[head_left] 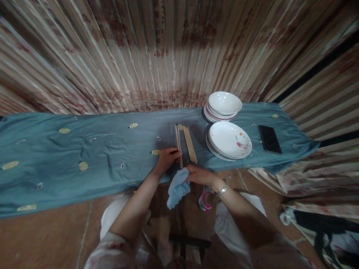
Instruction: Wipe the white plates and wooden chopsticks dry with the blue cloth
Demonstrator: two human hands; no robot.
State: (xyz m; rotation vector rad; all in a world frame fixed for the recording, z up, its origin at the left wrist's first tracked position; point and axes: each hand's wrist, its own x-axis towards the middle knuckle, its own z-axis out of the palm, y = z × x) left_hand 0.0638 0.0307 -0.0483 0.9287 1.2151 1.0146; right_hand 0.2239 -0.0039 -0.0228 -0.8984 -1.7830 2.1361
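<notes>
My left hand [168,158] is closed around a pair of wooden chopsticks [177,136], which point away from me over the table. In my right hand [198,174] a light blue cloth [178,188] is gripped and hangs down past the table's front edge. The cloth's upper end is close to the near ends of the held chopsticks; whether they touch I cannot tell. Just right of this pair, several more chopsticks [190,145] lie side by side on the tablecloth.
A stack of plates [228,140] with a floral top plate stands right of the chopsticks. Behind it are stacked white bowls [224,104]. A black phone or tablet [269,139] lies farther right. The blue-green tablecloth [98,149] runs left; a patterned curtain [157,56] hangs behind.
</notes>
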